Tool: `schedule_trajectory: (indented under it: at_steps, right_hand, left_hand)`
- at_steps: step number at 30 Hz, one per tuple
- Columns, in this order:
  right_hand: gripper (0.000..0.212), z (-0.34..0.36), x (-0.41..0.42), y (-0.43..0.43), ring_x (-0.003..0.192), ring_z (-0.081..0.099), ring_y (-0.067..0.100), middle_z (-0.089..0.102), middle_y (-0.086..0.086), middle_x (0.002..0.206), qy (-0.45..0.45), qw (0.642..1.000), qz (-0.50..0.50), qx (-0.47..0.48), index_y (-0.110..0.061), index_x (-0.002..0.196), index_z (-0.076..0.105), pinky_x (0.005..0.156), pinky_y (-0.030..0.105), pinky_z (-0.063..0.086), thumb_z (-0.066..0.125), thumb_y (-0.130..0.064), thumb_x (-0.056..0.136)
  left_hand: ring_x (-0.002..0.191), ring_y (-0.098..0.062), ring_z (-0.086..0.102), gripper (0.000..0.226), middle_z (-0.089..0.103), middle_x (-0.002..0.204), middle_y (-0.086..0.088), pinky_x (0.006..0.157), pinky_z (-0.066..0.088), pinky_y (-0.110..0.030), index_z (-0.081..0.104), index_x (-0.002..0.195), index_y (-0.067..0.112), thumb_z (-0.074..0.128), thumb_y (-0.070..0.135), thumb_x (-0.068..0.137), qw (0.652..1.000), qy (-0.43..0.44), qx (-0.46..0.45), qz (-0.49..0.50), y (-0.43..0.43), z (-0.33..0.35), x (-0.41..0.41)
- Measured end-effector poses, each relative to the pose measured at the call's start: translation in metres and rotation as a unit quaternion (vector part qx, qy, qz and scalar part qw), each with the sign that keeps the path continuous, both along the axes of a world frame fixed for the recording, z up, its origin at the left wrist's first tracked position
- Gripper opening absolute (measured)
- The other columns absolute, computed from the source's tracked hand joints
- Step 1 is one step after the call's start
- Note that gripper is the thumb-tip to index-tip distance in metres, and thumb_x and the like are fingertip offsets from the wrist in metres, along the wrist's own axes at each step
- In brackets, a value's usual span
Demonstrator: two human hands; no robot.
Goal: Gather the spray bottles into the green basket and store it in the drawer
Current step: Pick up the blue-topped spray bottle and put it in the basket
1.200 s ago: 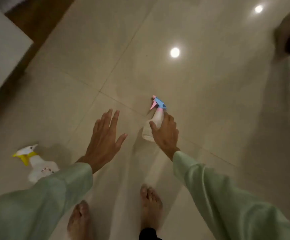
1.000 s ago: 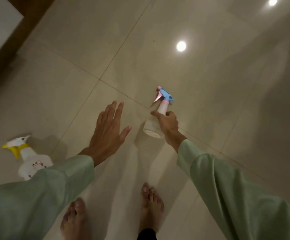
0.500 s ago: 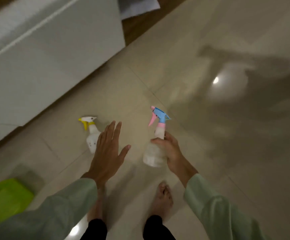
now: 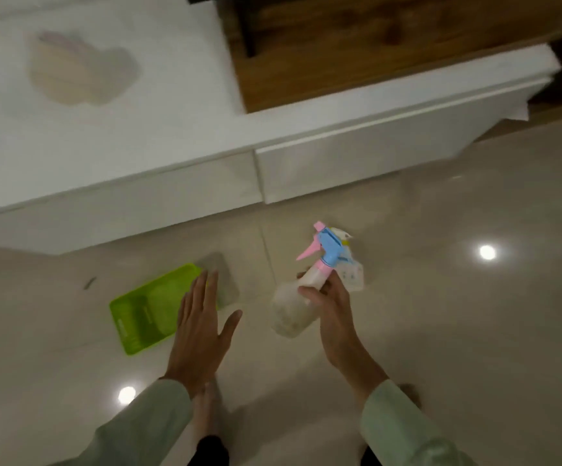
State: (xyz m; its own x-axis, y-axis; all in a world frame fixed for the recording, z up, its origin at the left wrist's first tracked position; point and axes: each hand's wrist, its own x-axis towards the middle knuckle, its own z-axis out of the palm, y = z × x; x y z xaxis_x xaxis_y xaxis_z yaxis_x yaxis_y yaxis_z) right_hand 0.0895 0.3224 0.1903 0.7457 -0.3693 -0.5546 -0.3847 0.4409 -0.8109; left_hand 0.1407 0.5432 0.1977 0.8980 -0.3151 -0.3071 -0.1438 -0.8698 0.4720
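My right hand (image 4: 335, 314) grips a translucent spray bottle with a blue and pink trigger head (image 4: 289, 307) by its neck, held above the floor. Behind that bottle, a second white spray bottle with a yellow collar (image 4: 352, 274) stands on the floor, mostly hidden. The green basket (image 4: 148, 309) lies on the tiles to the left. My left hand (image 4: 202, 334) hovers flat and open over the basket's right edge, holding nothing.
A low white cabinet with closed drawer fronts (image 4: 357, 156) runs across the top, with a wooden recess (image 4: 357, 45) above it. Glossy floor tiles (image 4: 457, 331) reflect ceiling lights. My bare feet (image 4: 205, 412) show below my hands.
I lifted the blue and pink bottle off the floor and turned left toward the cabinet. The green basket came fully into view, now under my left hand.
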Motion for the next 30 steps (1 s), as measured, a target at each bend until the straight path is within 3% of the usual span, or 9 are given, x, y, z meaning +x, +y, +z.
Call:
schedule_trajectory:
  at_steps: [5,7,12,15,18,22,27,30]
  right_hand:
    - [0.036,-0.016,0.046,0.120,0.095,0.069,0.008,0.075,-0.003,0.103,0.020,0.989,0.033,-0.145,-0.012,0.107,0.071,0.083,0.020,0.051,0.082,-0.002,0.074]
    - [0.037,-0.031,0.057,0.158,0.096,0.071,0.013,0.075,-0.001,0.100,0.029,0.984,0.023,-0.171,-0.009,0.108,0.072,0.087,0.027,0.053,0.084,-0.002,0.074]
    - [0.029,-0.091,0.082,0.231,0.090,0.067,0.000,0.072,-0.023,0.094,-0.015,0.955,0.092,-0.280,-0.014,0.107,0.070,0.085,0.021,0.049,0.082,-0.010,0.081]
    - [0.025,-0.141,0.095,0.260,0.090,0.065,0.013,0.071,-0.005,0.094,-0.030,0.937,0.139,-0.320,-0.013,0.107,0.067,0.082,0.029,0.050,0.079,-0.017,0.086]
    - [0.025,-0.188,0.102,0.281,0.085,0.058,0.007,0.064,-0.008,0.088,-0.047,0.915,0.139,-0.376,-0.018,0.099,0.064,0.076,0.026,0.047,0.082,-0.021,0.082]
    - [0.033,-0.238,0.110,0.298,0.095,0.063,0.027,0.071,0.005,0.095,-0.046,0.881,0.182,-0.433,-0.008,0.104,0.069,0.081,0.043,0.052,0.080,-0.030,0.083]
    - [0.042,-0.264,0.110,0.306,0.093,0.057,0.021,0.070,0.006,0.096,-0.045,0.854,0.172,-0.490,-0.006,0.109,0.068,0.078,0.032,0.048,0.076,-0.040,0.085]
    - [0.047,-0.264,0.110,0.306,0.094,0.059,0.027,0.070,0.009,0.097,-0.037,0.852,0.180,-0.491,-0.003,0.111,0.068,0.079,0.038,0.051,0.077,-0.040,0.084]
  left_hand:
    - [0.152,-0.026,0.015,0.078,0.016,0.164,-0.008,0.122,0.019,-0.047,0.012,0.156,0.017,0.053,0.044,0.095,0.998,0.016,-0.001,0.056,0.110,0.003,0.025]
    - [0.150,-0.029,0.019,0.078,0.018,0.163,-0.009,0.120,0.023,-0.050,0.014,0.155,0.015,0.055,0.042,0.094,0.997,0.023,0.002,0.074,0.139,-0.003,0.030]
    - [0.150,-0.031,0.020,0.079,0.019,0.163,-0.011,0.120,0.024,-0.049,0.017,0.155,0.012,0.058,0.040,0.093,0.994,0.027,0.012,0.104,0.186,-0.047,0.040]
    - [0.151,-0.029,0.017,0.079,0.017,0.163,-0.011,0.121,0.022,-0.048,0.015,0.155,0.013,0.056,0.042,0.094,0.993,0.031,0.005,0.117,0.201,-0.088,0.045]
    - [0.151,-0.029,0.016,0.080,0.015,0.164,-0.011,0.121,0.021,-0.048,0.013,0.155,0.013,0.055,0.042,0.094,0.991,0.030,0.000,0.129,0.211,-0.126,0.052]
    - [0.151,-0.029,0.017,0.080,0.014,0.164,-0.011,0.121,0.021,-0.046,0.012,0.155,0.015,0.056,0.042,0.094,0.990,0.016,-0.008,0.138,0.219,-0.167,0.062]
    - [0.150,-0.029,0.018,0.080,0.016,0.163,-0.012,0.121,0.022,-0.047,0.012,0.155,0.015,0.056,0.043,0.095,0.989,0.009,-0.018,0.144,0.220,-0.193,0.067]
    - [0.150,-0.029,0.018,0.080,0.015,0.164,-0.011,0.121,0.023,-0.048,0.011,0.155,0.015,0.055,0.043,0.095,0.990,0.011,-0.016,0.138,0.219,-0.194,0.064]
